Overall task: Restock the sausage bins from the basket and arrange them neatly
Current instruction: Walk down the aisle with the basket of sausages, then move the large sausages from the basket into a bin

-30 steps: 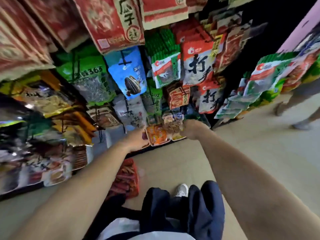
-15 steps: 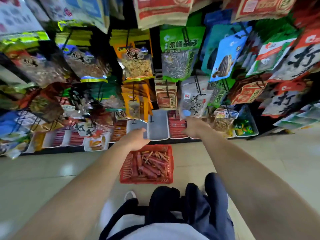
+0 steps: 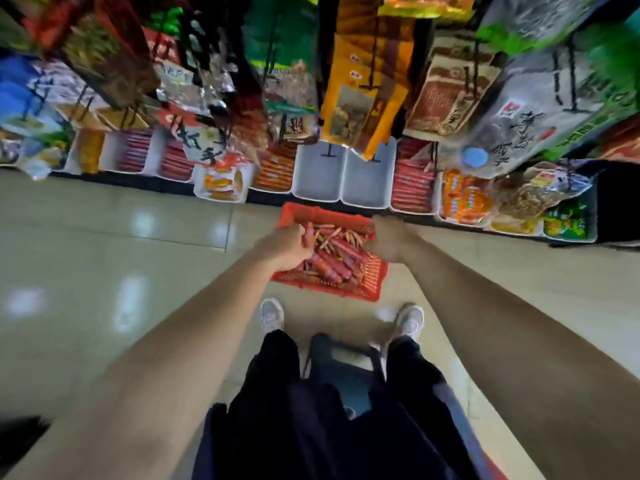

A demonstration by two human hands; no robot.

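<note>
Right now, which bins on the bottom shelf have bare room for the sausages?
The two white bins directly behind the red basket look empty. They sit between an orange-pack bin and a red-sausage bin, both full. Hanging packets crowd the space above them.

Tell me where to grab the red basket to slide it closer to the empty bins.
Grip the red basket by its near rim, from the person's side: sausages fill the middle, the left hand and right hand already flank it, and the empty white bins lie straight beyond.
</note>
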